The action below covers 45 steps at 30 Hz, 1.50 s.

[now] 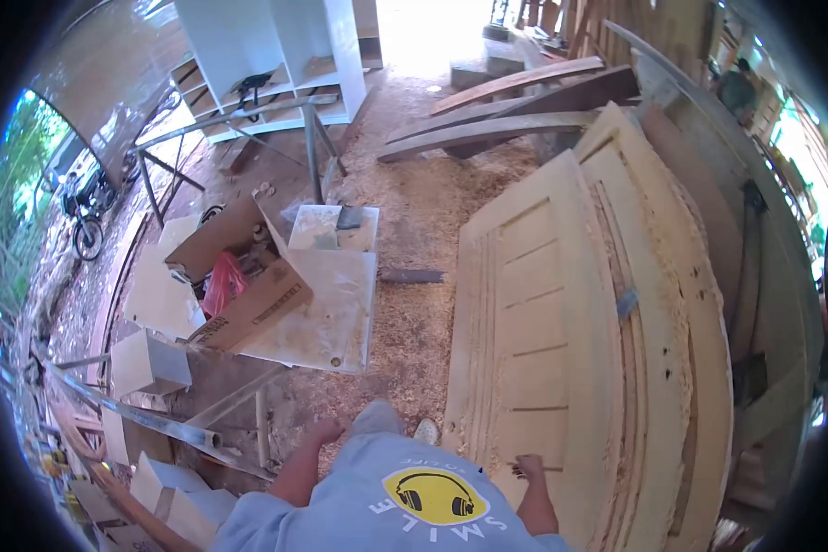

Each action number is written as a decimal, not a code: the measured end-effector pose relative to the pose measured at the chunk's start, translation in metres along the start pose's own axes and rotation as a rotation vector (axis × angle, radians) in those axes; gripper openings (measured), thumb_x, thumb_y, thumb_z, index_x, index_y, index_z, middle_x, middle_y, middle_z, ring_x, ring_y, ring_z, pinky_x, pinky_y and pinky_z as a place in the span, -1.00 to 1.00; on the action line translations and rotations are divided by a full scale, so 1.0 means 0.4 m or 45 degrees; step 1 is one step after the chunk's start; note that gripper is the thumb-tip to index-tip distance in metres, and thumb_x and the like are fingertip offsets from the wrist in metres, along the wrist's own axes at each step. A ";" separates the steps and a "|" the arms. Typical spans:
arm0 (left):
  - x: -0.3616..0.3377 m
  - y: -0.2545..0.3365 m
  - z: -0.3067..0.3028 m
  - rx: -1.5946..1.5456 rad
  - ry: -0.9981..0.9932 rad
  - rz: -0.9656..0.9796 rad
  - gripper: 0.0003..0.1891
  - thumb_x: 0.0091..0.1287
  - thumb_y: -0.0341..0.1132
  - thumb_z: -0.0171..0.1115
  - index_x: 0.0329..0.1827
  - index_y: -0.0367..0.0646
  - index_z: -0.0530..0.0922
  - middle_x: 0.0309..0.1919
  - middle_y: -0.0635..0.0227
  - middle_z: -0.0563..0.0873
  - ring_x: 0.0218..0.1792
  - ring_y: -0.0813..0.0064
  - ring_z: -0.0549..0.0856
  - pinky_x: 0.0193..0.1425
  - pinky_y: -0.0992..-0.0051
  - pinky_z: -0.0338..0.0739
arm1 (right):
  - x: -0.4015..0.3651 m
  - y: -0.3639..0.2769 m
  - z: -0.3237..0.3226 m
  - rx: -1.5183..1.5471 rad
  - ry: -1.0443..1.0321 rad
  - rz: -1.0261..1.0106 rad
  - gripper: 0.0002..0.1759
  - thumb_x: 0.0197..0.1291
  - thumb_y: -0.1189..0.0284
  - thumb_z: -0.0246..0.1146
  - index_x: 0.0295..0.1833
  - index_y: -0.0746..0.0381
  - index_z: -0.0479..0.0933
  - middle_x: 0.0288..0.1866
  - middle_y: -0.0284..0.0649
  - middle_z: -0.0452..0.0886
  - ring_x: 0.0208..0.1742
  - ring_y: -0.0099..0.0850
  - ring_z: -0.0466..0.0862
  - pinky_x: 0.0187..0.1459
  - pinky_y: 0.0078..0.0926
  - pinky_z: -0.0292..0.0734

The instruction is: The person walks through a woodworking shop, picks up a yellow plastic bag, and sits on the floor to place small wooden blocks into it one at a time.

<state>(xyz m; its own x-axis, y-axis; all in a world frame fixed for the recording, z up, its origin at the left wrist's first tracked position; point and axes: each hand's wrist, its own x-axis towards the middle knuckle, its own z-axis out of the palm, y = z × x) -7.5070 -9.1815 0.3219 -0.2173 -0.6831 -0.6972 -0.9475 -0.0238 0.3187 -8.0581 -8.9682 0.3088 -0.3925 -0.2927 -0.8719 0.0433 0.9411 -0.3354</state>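
My right hand [528,466] is low over the near end of a pale wooden door panel [534,322], its fingers loosely bent and apart with no object showing in them. The panel has a row of grooves across its face and long lines along its left side. My left hand [327,431] hangs beside my knee, over the shavings-covered floor and away from the panel; I cannot tell how its small, blurred fingers are set. Against the first panel's right side leans another wooden panel [658,276] with a rough edge.
An open cardboard box [271,299] holding a pink plastic bag [223,283] stands on a white board [340,317] at left. Beyond it are a metal frame [312,152] and a white cabinet [276,46]. Curved timber pieces [497,129] lie at the back. A metal pipe [147,411] juts in nearby.
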 end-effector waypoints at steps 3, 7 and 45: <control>0.092 0.148 -0.145 -0.389 -0.058 -0.038 -0.61 0.13 -0.06 0.09 -0.39 -0.25 0.65 -0.42 0.07 0.69 -0.32 0.15 0.68 -0.16 0.27 0.52 | 0.078 -0.213 0.066 0.075 -0.083 -0.089 -0.70 0.19 0.36 0.13 -0.02 0.30 0.48 -0.29 -0.04 0.63 -0.42 -0.33 0.65 -0.50 -0.36 0.52; 0.359 0.166 -0.248 -0.197 -0.043 0.148 -0.59 0.21 -0.04 0.06 -0.38 -0.26 0.65 -0.45 0.21 0.71 -0.47 0.35 0.69 -0.25 0.38 0.57 | 0.141 -0.553 0.112 0.047 -0.279 -0.281 -0.68 0.18 0.33 0.16 0.00 0.27 0.50 -0.33 -0.11 0.64 -0.40 -0.37 0.66 -0.52 -0.42 0.52; 2.000 0.467 -1.924 -0.667 0.062 -0.366 -0.70 0.24 -0.20 0.11 -0.27 -0.29 0.62 -0.42 0.18 0.69 -0.37 0.43 0.69 -0.30 0.40 0.57 | 1.251 -3.381 0.049 -0.247 0.138 -0.864 -0.72 0.02 0.28 0.24 -0.29 0.28 0.63 -0.51 -0.27 0.63 -0.54 -0.51 0.57 -0.44 -0.49 0.49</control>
<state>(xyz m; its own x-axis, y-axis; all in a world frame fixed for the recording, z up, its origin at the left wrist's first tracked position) -7.6773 -10.2942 0.3179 0.0529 -0.6284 -0.7761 -0.7225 -0.5606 0.4046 -8.2952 -10.3908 0.3191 -0.3648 -0.8154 -0.4494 -0.4030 0.5734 -0.7133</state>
